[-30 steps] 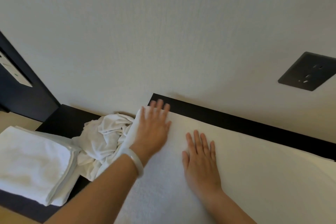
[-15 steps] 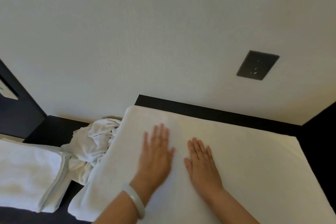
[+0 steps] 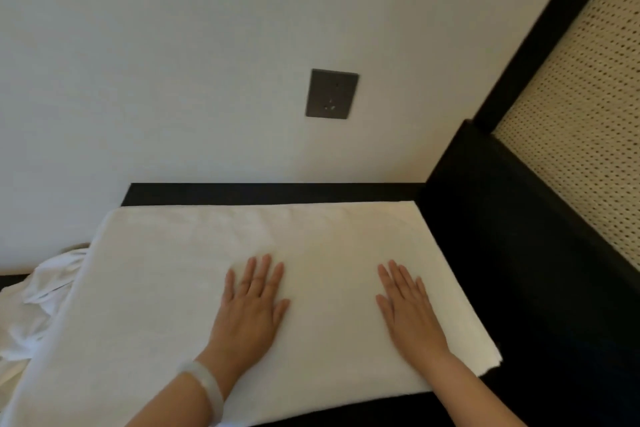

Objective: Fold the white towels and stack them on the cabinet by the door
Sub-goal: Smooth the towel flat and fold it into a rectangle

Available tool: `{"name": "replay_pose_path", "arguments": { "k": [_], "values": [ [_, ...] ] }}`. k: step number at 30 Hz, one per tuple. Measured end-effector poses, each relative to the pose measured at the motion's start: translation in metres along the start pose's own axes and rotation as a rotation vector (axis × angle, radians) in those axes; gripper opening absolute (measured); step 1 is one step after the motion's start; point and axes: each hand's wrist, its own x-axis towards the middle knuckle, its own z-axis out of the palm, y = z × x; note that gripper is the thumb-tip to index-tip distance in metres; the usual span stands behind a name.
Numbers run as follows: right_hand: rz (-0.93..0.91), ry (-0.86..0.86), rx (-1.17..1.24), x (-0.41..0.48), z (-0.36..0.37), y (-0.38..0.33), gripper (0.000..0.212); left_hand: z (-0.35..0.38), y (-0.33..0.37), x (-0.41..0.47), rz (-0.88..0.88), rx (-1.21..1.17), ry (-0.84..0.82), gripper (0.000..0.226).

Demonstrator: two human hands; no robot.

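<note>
A dark cabinet top (image 3: 512, 270) meets a pale wall (image 3: 207, 45). The white towel (image 3: 304, 236) lies lengthwise left-right across the frame. The left hand (image 3: 251, 315) and right hand (image 3: 410, 314) press it, fingers straight.

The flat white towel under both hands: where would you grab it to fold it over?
Probably the right short edge of the towel, pinched at its two corners, coming from the right. That edge lies straight and free on the dark cabinet top, beside the right hand, while the left end overlaps a crumpled cloth.

Flat hands (image 3: 251, 308) on white towel (image 3: 166, 288)
</note>
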Motion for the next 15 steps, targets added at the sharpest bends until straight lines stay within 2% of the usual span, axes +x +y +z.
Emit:
{"name": "replay_pose_path", "arguments": {
  "k": [5, 12, 15],
  "values": [
    [0.138, 0.016, 0.072, -0.004, -0.012, 0.022, 0.058, 0.003, 0.012, 0.014, 0.022, 0.0, 0.027, 0.063],
    [0.495, 0.051, 0.137, 0.013, -0.045, 0.054, 0.064, 0.011, 0.01, 0.012, 0.034, 0.015, 0.094, 0.062],
    [0.642, 0.0, 0.316, 0.02, -0.06, 0.067, 0.065, 0.011, 0.01, 0.012, 0.036, 0.019, 0.098, 0.063]
  ]
}}
